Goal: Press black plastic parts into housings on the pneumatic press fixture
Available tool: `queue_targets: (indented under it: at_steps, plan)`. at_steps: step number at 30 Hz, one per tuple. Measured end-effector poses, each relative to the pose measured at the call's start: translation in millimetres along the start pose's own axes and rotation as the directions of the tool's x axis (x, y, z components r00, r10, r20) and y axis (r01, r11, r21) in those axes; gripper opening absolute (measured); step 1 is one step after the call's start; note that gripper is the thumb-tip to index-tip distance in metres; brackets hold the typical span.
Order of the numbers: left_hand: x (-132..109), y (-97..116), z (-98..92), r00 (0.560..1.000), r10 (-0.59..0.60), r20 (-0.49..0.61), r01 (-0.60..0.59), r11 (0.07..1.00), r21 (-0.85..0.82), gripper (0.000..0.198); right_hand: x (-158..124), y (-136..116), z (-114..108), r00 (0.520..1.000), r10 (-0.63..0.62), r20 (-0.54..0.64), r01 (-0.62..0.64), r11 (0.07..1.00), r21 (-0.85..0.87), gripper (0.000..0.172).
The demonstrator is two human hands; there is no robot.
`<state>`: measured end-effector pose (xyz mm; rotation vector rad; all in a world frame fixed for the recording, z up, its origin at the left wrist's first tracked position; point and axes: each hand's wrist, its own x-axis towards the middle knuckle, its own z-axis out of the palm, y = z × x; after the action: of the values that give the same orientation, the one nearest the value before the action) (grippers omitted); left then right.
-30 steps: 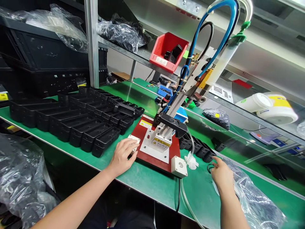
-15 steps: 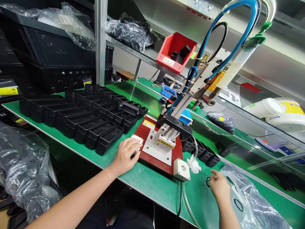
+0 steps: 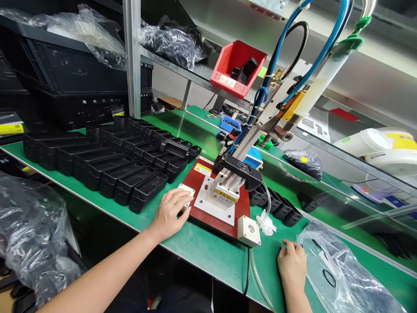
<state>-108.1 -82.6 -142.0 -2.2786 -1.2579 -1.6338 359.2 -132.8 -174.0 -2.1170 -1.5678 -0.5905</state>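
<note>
My left hand [image 3: 171, 214] rests on the left white button box [image 3: 186, 194] at the corner of the red base plate [image 3: 213, 221], fingers spread over its top. On the green bench beside a clear plastic bag [image 3: 348, 269], my right hand [image 3: 292, 261] is closed, fingertips together; what they pinch is hidden. A black ring [image 3: 329, 278] lies on the bag. The press [image 3: 233, 174] stands on the plate with a black part [image 3: 243, 170] at its head. The right button box [image 3: 249, 230] is untouched.
Rows of black trays [image 3: 146, 189] fill the bench's left side. More black parts [image 3: 283, 211] stand behind the right button box, near crumpled white tissue [image 3: 267, 224]. A red bin [image 3: 239, 69] sits on the shelf above. Clear tubing [image 3: 260, 282] crosses the front edge.
My right hand has moved slightly left and its fingers have closed; the black ring beside its fingers is no longer visible. My left hand stays on the button box. The view has shifted slightly.
</note>
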Motion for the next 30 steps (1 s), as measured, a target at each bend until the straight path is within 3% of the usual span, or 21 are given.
queue_targets:
  at_steps: [11, 17, 24, 30]
  plan:
    - [1, -1, 0.6, 1.000, 0.001, 0.003, -0.001, 1.000, -0.001, 0.030, 0, 4, 0, 0.990, -0.070, -0.124, 0.074, 0.997, 0.031, 0.031]
    - [1, 1, -0.7, 1.000, -0.010, 0.002, 0.010, 1.000, -0.002, 0.030, 8, -21, -17, 0.974, -0.055, -0.219, 0.069, 0.996, 0.058, 0.035]
    - [0, 1, 0.0, 1.000, -0.009, 0.005, 0.009, 1.000, 0.000, 0.030, 25, -68, -37, 0.983, -0.143, -0.114, 0.162, 0.972, 0.170, 0.035]
    - [0, 0, -0.3, 1.000, -0.010, 0.007, 0.010, 1.000, 0.001, 0.028, 29, -89, -54, 0.988, -0.149, 0.039, 0.129, 0.938, 0.321, 0.037]
